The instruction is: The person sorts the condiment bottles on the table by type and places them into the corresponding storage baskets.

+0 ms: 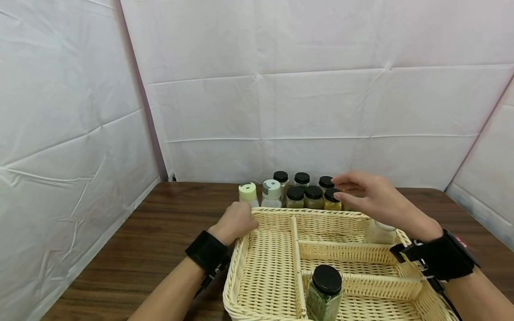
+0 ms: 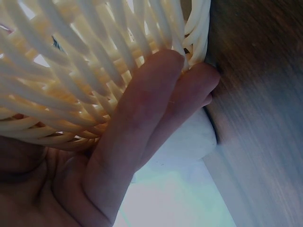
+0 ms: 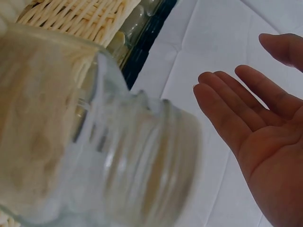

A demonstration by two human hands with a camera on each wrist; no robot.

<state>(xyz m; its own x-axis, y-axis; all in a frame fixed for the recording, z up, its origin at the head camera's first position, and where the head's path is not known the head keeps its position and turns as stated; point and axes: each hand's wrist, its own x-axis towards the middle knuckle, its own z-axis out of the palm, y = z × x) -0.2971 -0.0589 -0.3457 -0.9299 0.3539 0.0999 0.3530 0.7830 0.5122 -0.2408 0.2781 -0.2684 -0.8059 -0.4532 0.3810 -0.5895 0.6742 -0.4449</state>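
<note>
My left hand (image 1: pixel 237 220) grips the far left corner of the woven basket (image 1: pixel 267 267), its fingers (image 2: pixel 137 113) lying along the outer wall in the left wrist view. My right hand (image 1: pixel 379 200) hovers by the right end of a row of spice jars, near a black-lidded jar with yellow contents (image 1: pixel 332 203). In the right wrist view its fingers are spread and nothing lies between them. A lidless glass jar (image 3: pixel 151 161) with a threaded neck stands in the basket's far right compartment. A black-lidded jar of green herbs (image 1: pixel 326 294) stands in the near compartment.
Behind the basket, several black-lidded jars (image 1: pixel 295 196) stand close together. Left of them are a yellow-capped bottle (image 1: pixel 247 192) and a pale green-capped bottle (image 1: pixel 271 191). Dividers (image 1: pixel 341 252) split the basket. White sheets (image 1: pixel 321 102) enclose the brown wooden table (image 1: pixel 132 267).
</note>
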